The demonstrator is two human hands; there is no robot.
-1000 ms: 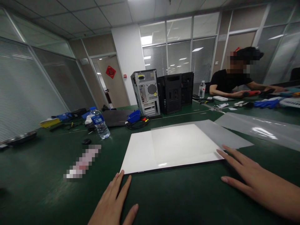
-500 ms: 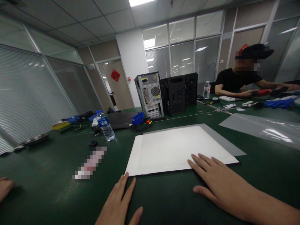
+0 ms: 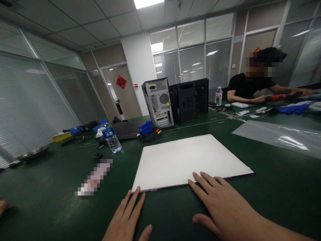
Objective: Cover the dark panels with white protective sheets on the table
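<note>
A flat white panel (image 3: 180, 160) with thin dark edges lies on the dark green table (image 3: 165, 217) in front of me. My left hand (image 3: 129, 214) is spread at its near left corner, fingertips by the edge and holding nothing. My right hand (image 3: 218, 204) is spread too, its fingertips resting on the near edge of the panel right of the middle, its thumb apart over the table. Nothing is gripped by either hand.
A water bottle (image 3: 110, 136) and a black mouse-like object (image 3: 98, 156) are at left. Computer cases (image 3: 159, 102) stand behind. A clear plastic sheet (image 3: 278, 135) lies right, before a person in black (image 3: 250, 87). Another hand (image 3: 3, 206) shows at far left.
The greyish translucent sheet at the panel's back and right is no longer visible, and the white surface now lines up with the panel. My right hand has shifted left along the near edge.
</note>
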